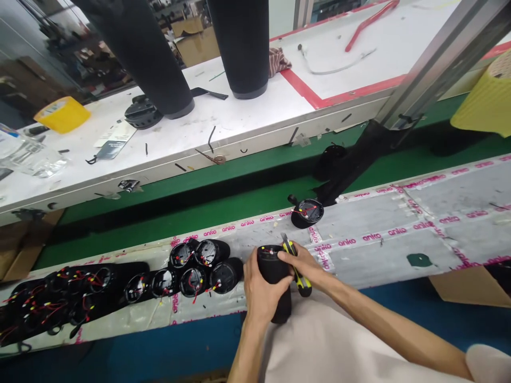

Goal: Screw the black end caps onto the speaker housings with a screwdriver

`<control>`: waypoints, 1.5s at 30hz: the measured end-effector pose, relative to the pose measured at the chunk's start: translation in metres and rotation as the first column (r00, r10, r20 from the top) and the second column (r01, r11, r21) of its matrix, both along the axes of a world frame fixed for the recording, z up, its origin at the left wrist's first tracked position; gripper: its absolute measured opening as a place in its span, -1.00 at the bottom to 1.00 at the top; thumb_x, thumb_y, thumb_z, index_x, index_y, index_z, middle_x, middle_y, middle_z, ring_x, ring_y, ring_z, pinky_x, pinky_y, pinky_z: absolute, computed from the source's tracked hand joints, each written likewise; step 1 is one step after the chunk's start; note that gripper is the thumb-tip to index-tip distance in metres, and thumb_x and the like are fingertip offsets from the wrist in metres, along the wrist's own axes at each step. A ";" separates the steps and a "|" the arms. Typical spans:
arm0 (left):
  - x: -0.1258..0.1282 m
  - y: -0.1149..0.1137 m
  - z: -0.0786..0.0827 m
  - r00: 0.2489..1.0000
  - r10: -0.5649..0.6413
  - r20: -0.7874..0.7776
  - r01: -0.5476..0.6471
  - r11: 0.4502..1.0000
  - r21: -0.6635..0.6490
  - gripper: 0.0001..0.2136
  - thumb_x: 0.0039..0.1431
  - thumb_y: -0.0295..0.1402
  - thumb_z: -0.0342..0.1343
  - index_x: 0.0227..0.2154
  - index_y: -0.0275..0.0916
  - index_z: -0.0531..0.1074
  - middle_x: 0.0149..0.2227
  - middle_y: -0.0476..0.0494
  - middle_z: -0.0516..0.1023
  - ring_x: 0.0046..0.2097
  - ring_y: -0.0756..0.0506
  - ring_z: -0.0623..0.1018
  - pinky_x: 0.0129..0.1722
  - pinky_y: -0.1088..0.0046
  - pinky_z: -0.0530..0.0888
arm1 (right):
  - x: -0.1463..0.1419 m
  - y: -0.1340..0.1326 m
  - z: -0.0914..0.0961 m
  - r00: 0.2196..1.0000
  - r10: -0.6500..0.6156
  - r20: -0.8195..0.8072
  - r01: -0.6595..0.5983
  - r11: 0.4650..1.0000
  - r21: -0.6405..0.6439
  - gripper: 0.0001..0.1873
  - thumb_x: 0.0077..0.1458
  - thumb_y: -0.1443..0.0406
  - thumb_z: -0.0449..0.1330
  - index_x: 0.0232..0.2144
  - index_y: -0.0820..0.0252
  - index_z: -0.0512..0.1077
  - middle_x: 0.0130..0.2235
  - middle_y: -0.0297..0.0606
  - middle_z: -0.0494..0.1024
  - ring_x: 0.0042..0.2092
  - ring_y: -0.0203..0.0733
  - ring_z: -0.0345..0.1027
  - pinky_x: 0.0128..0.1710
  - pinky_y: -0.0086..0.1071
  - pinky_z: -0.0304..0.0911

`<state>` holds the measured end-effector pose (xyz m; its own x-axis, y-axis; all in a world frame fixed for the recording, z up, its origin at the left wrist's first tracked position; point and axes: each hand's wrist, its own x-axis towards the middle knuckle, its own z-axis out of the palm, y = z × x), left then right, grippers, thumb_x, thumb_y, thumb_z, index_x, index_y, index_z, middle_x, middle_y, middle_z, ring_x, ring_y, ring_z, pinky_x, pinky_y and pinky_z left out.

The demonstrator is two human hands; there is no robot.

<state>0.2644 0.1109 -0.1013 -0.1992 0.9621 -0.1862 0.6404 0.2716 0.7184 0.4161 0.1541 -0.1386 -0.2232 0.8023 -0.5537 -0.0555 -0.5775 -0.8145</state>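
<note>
My left hand (261, 295) is wrapped round a black fabric-covered cylinder (275, 271), which stands tilted against the front of my body. Inside its open upper end, small wires and connectors show. In my right hand (305, 263) is a yellow and black utility knife (303, 284), its blade pointing up and away beside the cylinder's rim. The right thumb reaches to that rim. On the bench just beyond sits a short black round part (307, 214) with red and yellow wires in its open top.
Several similar black cylinders (192, 281) with exposed wires lie on the tape-covered bench (367, 260) to the left. Behind, a white worktable (179, 141) carries two tall black cylinders (241, 48), a yellow tape roll (64, 114) and a cable (335, 72). A metal post (443, 64) slants at the right.
</note>
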 end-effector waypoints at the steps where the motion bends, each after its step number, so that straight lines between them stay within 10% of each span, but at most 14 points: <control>1: -0.003 -0.002 0.000 0.998 -0.008 0.069 0.008 1.000 -0.002 -0.10 -0.13 -0.21 0.40 0.31 -0.18 0.17 0.25 -0.31 0.36 0.30 -0.33 0.33 0.28 0.12 0.32 | 0.003 0.001 -0.001 0.998 0.001 -0.060 -0.002 1.000 -0.024 -0.33 -0.10 -0.20 0.35 -0.15 0.11 0.31 -0.62 -0.58 0.32 -0.63 -0.29 0.19 -0.61 -0.41 0.14; 13: -0.003 -0.009 0.004 0.908 0.087 0.410 -0.052 0.994 -0.096 -0.10 0.02 -0.17 0.32 0.37 -0.22 0.04 0.33 -0.30 0.32 0.33 -0.26 0.34 0.32 0.19 0.28 | 0.003 -0.004 -0.002 0.955 -0.056 -0.292 0.017 0.991 -0.133 -0.42 -0.06 -0.13 0.39 -0.23 0.11 0.32 -0.62 -0.56 0.30 -0.61 -0.37 0.12 -0.60 -0.47 0.12; 19: -0.002 -0.011 0.000 0.920 0.094 0.381 -0.070 0.995 -0.076 -0.12 0.00 -0.25 0.33 0.37 -0.20 0.04 0.35 -0.32 0.29 0.35 -0.29 0.31 0.35 0.11 0.24 | 0.008 0.001 -0.003 0.981 0.102 -0.162 -0.104 0.995 -0.005 -0.28 -0.07 -0.14 0.36 -0.01 0.14 0.32 -0.51 -0.49 0.42 -0.58 -0.31 0.21 -0.58 -0.41 0.18; 25: 0.004 -0.005 -0.009 0.973 0.117 0.199 -0.116 0.993 -0.017 -0.11 0.01 -0.38 0.28 0.38 -0.28 -0.03 0.31 -0.44 0.33 0.32 -0.32 0.37 0.28 0.08 0.34 | 0.005 0.018 0.020 0.905 0.226 0.360 -0.352 0.874 0.335 -0.10 -0.25 0.11 0.50 0.15 0.10 0.30 -0.08 -0.26 0.58 -0.11 -0.02 0.48 -0.17 -0.24 0.34; 29: -0.015 -0.005 0.003 0.987 0.034 -0.154 0.007 0.966 0.260 -0.23 0.14 -0.42 0.19 0.38 -0.20 0.00 0.37 -0.41 0.19 0.38 -0.30 0.26 0.30 0.07 0.32 | -0.027 0.036 0.022 0.856 0.114 0.505 -0.367 0.820 0.438 -0.06 -0.22 0.06 0.50 0.18 0.15 0.27 -0.05 -0.16 0.59 -0.05 0.09 0.49 -0.10 -0.15 0.34; 33: -0.051 -0.006 0.009 0.810 0.111 -0.576 0.163 0.900 0.404 -0.42 0.24 -0.36 0.12 0.32 -0.23 0.18 0.31 -0.42 0.29 0.40 -0.37 0.18 0.35 -0.15 0.12 | -0.073 0.053 0.009 0.886 0.077 0.457 -0.352 0.754 0.555 -0.03 -0.20 0.01 0.51 0.19 0.18 0.26 -0.01 -0.08 0.59 0.01 0.19 0.49 -0.04 -0.05 0.36; 37: -0.069 -0.003 -0.005 0.694 0.029 -0.719 0.198 0.953 0.229 -0.44 0.30 -0.31 0.05 0.33 -0.35 0.20 0.39 -0.48 0.17 0.44 -0.42 0.06 0.34 -0.25 0.05 | -0.103 0.058 -0.004 0.879 0.114 0.464 -0.405 0.692 0.597 -0.08 -0.21 0.12 0.53 0.19 0.06 0.31 -0.01 -0.24 0.61 -0.03 0.15 0.53 -0.06 -0.12 0.42; 41: -0.066 0.000 -0.017 0.648 -0.036 -0.761 0.222 0.964 0.144 -0.51 0.29 -0.34 0.03 0.25 -0.34 0.33 0.40 -0.45 0.16 0.43 -0.43 0.09 0.33 -0.26 0.03 | -0.084 0.054 0.000 0.877 0.101 0.470 -0.419 0.640 0.644 -0.15 -0.22 0.17 0.54 0.13 0.06 0.35 0.06 -0.23 0.57 0.02 0.10 0.50 0.01 -0.18 0.42; 45: -0.061 0.002 -0.019 0.666 -0.002 -0.746 0.212 0.959 0.187 -0.52 0.31 -0.30 0.03 0.23 -0.38 0.35 0.39 -0.49 0.18 0.42 -0.44 0.12 0.34 -0.26 0.03 | -0.015 0.048 0.015 0.853 -0.052 0.520 -0.374 0.635 0.676 -0.56 0.23 0.17 0.24 0.12 0.10 0.34 0.15 -0.09 0.46 0.12 0.05 0.41 0.08 -0.07 0.37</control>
<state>0.2036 0.1129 -0.1200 -0.0623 0.9759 0.2093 0.9979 0.0568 0.0320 0.4015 0.2019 -0.1239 -0.2878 0.9478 0.1373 0.4659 0.2638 -0.8446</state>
